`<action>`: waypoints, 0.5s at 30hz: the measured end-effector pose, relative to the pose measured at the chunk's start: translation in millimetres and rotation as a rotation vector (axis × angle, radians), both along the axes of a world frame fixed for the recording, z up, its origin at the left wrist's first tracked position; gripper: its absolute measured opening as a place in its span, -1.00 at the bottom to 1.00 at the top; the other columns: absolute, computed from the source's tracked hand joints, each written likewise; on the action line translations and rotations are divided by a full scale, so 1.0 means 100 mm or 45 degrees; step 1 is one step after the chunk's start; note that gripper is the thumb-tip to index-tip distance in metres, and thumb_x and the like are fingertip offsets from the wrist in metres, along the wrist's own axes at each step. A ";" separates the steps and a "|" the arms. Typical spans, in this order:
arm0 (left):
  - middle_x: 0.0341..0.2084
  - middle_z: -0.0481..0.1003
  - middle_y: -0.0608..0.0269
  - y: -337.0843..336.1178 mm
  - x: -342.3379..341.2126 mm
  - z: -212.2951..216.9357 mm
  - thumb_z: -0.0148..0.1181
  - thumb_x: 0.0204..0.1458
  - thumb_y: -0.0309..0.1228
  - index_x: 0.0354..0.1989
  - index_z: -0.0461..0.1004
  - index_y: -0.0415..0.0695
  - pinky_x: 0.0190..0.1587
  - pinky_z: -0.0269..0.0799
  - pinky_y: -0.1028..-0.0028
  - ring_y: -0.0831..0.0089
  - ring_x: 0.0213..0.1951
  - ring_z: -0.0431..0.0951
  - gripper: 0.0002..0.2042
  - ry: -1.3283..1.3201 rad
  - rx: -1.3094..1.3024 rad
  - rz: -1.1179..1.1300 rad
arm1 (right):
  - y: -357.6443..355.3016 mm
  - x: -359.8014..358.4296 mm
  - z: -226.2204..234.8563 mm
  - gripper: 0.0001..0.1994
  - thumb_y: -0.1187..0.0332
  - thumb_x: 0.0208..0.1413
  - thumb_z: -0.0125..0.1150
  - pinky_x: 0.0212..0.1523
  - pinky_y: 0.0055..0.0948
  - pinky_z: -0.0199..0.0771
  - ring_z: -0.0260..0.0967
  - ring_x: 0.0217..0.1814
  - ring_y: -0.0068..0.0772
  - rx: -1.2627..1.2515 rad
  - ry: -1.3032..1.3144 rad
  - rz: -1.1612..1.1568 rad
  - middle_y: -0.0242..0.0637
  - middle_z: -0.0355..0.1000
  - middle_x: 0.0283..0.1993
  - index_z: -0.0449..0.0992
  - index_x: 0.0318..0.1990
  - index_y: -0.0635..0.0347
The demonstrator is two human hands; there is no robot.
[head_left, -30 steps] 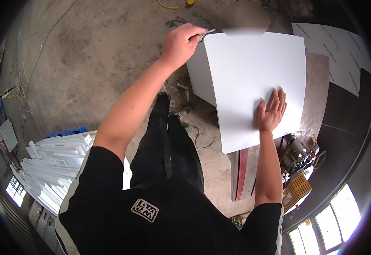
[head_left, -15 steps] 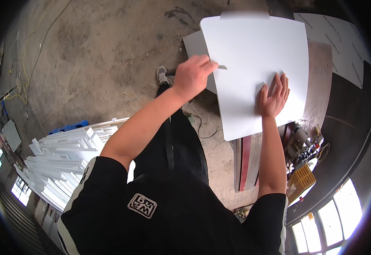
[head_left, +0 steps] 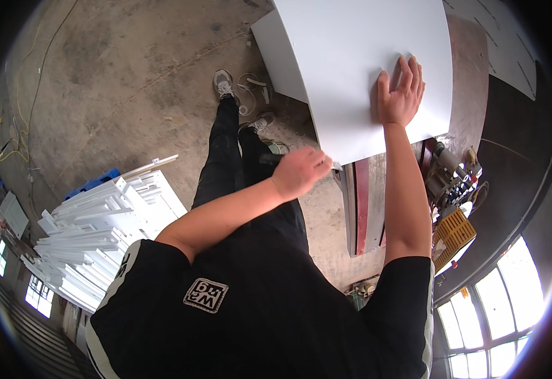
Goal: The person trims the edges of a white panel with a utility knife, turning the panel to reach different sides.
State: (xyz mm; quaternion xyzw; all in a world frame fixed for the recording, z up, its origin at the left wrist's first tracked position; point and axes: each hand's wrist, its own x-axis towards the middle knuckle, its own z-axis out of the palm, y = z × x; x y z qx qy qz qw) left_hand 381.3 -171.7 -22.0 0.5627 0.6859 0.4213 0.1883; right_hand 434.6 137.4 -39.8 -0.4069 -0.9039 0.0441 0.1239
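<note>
A large white panel (head_left: 351,69) with a rounded near corner lies on the bench at the upper right. My right hand (head_left: 402,91) rests flat on it, fingers spread and pointing away from me. At the panel's near left corner, my left hand (head_left: 302,170) is closed round a slim flat-bladed hand tool (head_left: 337,165). Its pale tip shows past my fingers at the corner, and a blurred dark end sticks out behind the hand. The exact kind of tool is hard to make out.
Below the panel is a grey bench part with a red strip (head_left: 362,208). To its right are a machine with a motor (head_left: 446,164) and a yellow basket (head_left: 456,237). White strips (head_left: 108,227) are heaped at the left; another white board (head_left: 279,57) leans beneath the panel.
My left hand has drawn the tool toward me along the panel's left edge to the near corner. My right hand stays pressed on the panel. The whole view has shifted.
</note>
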 end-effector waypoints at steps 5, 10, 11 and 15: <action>-0.35 0.47 0.22 -0.47 0.44 -0.16 0.23 0.24 -0.49 -0.09 0.70 0.02 -0.28 0.59 0.19 0.18 -0.23 0.64 -0.83 -0.579 -0.397 -0.423 | 0.01 0.01 -0.02 -0.37 -0.08 0.30 0.23 0.74 0.04 -0.05 0.06 0.77 -0.16 -0.005 0.011 0.017 -0.29 0.26 0.67 0.43 0.49 -0.21; -0.24 0.65 0.11 0.34 -1.41 -0.19 0.40 0.20 -0.54 -0.09 0.68 -0.16 -0.10 0.60 0.27 0.19 -0.18 0.68 -0.86 -0.406 -0.003 0.532 | -0.02 0.07 0.03 -0.37 -0.08 0.30 0.23 0.74 0.03 -0.06 0.05 0.77 -0.16 -0.001 -0.041 0.008 -0.27 0.26 0.67 0.44 0.49 -0.17; -0.23 0.68 0.09 0.52 -1.84 -0.28 0.42 0.19 -0.57 -0.07 0.67 -0.21 -0.07 0.60 0.28 0.22 -0.19 0.69 -0.83 -0.293 0.094 0.718 | 0.00 0.04 0.03 -0.37 -0.08 0.30 0.23 0.75 0.03 -0.06 0.04 0.77 -0.16 0.004 -0.036 0.014 -0.27 0.25 0.67 0.43 0.49 -0.17; -0.23 0.69 0.16 1.10 -3.02 -0.35 0.40 0.20 -0.53 -0.04 0.70 -0.11 -0.12 0.61 0.33 0.25 -0.21 0.71 -0.82 -0.015 0.216 0.767 | 0.00 0.00 0.00 -0.36 -0.09 0.31 0.20 0.75 0.01 -0.07 0.05 0.77 -0.17 0.008 -0.029 0.020 -0.27 0.26 0.67 0.43 0.49 -0.14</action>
